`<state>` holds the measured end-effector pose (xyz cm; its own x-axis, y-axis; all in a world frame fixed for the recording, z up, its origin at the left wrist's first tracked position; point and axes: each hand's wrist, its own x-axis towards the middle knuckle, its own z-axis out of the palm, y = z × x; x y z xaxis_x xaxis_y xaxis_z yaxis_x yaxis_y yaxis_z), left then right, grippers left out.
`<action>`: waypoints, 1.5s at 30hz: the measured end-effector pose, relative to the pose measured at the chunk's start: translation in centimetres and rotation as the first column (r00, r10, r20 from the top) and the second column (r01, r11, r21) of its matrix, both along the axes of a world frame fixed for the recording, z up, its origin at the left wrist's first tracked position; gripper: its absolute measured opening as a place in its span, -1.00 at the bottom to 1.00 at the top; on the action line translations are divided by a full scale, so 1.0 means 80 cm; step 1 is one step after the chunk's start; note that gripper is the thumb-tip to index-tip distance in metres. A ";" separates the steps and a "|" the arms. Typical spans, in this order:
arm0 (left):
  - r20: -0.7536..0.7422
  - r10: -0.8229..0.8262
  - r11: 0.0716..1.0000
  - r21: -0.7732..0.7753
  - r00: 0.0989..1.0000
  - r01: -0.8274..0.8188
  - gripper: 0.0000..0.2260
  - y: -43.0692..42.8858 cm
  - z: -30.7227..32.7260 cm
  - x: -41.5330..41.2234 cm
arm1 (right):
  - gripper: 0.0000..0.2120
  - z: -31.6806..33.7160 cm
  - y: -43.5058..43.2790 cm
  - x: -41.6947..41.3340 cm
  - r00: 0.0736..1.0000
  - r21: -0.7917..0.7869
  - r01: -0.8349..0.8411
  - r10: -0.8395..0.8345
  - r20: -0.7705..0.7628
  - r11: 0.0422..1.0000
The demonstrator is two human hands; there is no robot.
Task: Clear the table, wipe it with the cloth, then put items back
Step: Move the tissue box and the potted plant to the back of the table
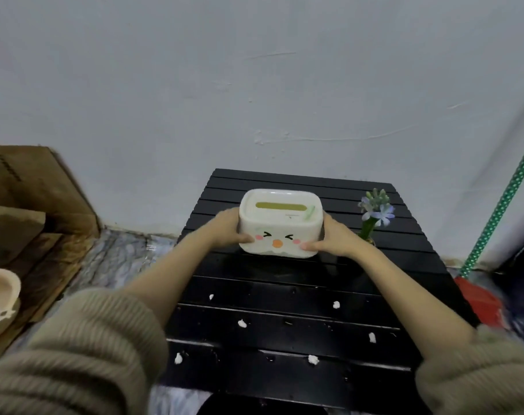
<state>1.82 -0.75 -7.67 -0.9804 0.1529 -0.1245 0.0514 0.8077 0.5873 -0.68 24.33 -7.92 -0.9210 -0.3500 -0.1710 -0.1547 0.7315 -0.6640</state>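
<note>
Both hands on the white tissue box (280, 224), one per end. Left hand (226, 227) wraps the left side, right hand (335, 236) the right; each thumb presses the cartoon-face front, and the other fingers (310, 245) curl around the ends, mostly hidden. Can't tell whether the box sits on the black slatted counter (284, 327) or is just off it; it's at the middle-far part. Flower (376, 212) in a small pot stands just beside the right hand, toward the counter's right edge. White crumbs (242, 323) are scattered over the near slats. Cardboard box (30, 187) and a beige bowl (0, 298) are on the floor, left. Green dotted broom handle (500, 205) leans at right.
</note>
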 end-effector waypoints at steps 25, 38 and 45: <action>-0.159 0.074 0.993 0.107 0.985 -0.058 -0.49 -0.055 -0.052 -0.209 | -0.27 -0.047 -0.060 -0.216 0.994 -0.202 0.061 -0.077 -0.073 0.977; -0.118 0.059 0.998 -0.015 0.991 -0.061 -0.49 -0.005 -0.108 -0.054 | -0.19 -0.048 -0.020 -0.032 0.996 -0.026 -0.009 0.007 -0.093 1.000; -0.225 0.157 0.988 0.037 0.962 -0.153 -0.54 0.003 -0.115 -0.039 | -0.01 -0.060 0.021 0.073 0.998 -0.036 0.054 -0.053 0.021 0.998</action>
